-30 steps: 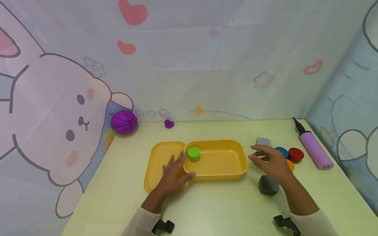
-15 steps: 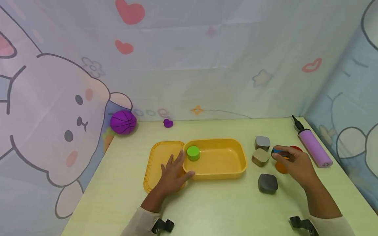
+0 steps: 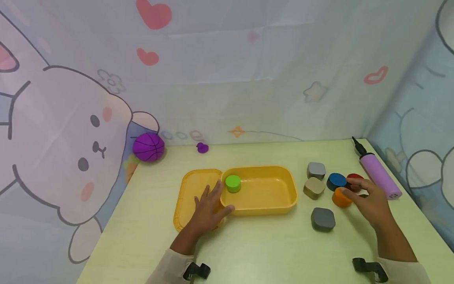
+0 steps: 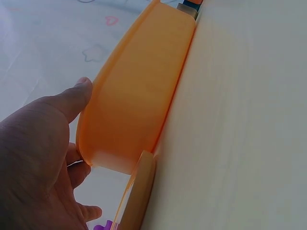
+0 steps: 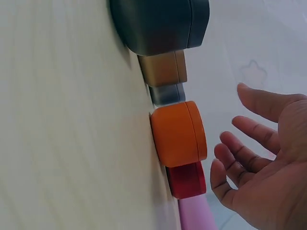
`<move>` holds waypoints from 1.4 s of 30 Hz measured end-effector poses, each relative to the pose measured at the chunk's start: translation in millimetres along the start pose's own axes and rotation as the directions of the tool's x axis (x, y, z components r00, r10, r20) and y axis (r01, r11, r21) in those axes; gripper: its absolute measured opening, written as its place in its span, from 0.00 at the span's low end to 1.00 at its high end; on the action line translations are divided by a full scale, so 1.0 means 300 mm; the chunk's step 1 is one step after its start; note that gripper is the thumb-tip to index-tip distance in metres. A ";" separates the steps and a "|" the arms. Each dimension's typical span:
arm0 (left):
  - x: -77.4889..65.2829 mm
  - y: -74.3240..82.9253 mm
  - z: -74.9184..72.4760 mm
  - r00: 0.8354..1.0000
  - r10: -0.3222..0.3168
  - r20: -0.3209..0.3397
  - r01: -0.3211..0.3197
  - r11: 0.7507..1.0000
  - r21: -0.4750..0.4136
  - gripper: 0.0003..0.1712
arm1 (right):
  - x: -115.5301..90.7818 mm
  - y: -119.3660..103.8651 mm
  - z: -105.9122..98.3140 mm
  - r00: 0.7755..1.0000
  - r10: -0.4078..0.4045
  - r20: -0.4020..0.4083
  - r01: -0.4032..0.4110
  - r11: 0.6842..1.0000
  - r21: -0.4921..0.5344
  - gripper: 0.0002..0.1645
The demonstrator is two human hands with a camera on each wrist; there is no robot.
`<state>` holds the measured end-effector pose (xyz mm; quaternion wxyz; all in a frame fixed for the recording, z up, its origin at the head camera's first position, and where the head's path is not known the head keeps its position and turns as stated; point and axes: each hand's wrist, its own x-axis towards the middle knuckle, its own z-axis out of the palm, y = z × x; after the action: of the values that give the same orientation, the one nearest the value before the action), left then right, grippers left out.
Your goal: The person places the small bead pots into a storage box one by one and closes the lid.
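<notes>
My left hand [image 3: 207, 209], fingers spread, lies over a flat yellow lid [image 3: 186, 201] and touches the left end of a yellow tub [image 3: 266, 197]. In the left wrist view its thumb rests at the tub's rim. A small green round box [image 3: 233, 184] sits inside the tub at the left. My right hand [image 3: 372, 203] hovers over an orange round box [image 3: 342, 198] and a red round box [image 5: 187, 181], with nothing in its grasp. The right wrist view shows its loosely bent fingers apart from both. A blue round box [image 3: 336, 180] stands just left of the red one.
Rounded square boxes in light grey [image 3: 316, 169], beige [image 3: 314, 187] and dark grey [image 3: 323, 219] stand right of the tub. A purple hand pump [image 3: 379, 175] lies at the right edge. A purple ball [image 3: 149, 147] and small purple duck [image 3: 202, 148] are at the back left.
My right hand has moved right, from beside the beige box, past the blue box, to over the orange and red boxes. The left hand has stayed in place.
</notes>
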<state>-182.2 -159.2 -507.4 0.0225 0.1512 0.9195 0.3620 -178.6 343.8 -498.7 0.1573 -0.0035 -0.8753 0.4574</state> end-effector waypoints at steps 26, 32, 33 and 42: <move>0.002 -0.001 0.003 1.000 0.005 -0.029 -0.005 1.000 0.002 0.56 | 0.002 0.112 -0.024 0.994 -0.030 0.109 0.040 0.995 -0.089 0.29; 0.005 0.001 -0.001 1.000 -0.011 -0.004 0.012 1.000 0.014 0.55 | 0.001 0.119 -0.029 0.994 -0.044 0.099 0.053 0.994 -0.094 0.28; 0.006 -0.001 0.000 1.000 -0.010 -0.003 0.010 1.000 0.017 0.55 | 0.000 0.120 -0.029 0.995 -0.040 0.096 0.049 0.994 -0.097 0.28; 0.006 -0.009 0.007 1.000 0.001 -0.020 0.000 1.000 0.008 0.55 | 0.000 0.130 -0.020 0.990 -0.124 0.062 0.128 0.990 -0.058 0.24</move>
<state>-184.2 -159.0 -510.7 0.0124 0.1479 0.9211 0.3598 -182.3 371.2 -526.9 0.1602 0.0604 -0.8916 0.4192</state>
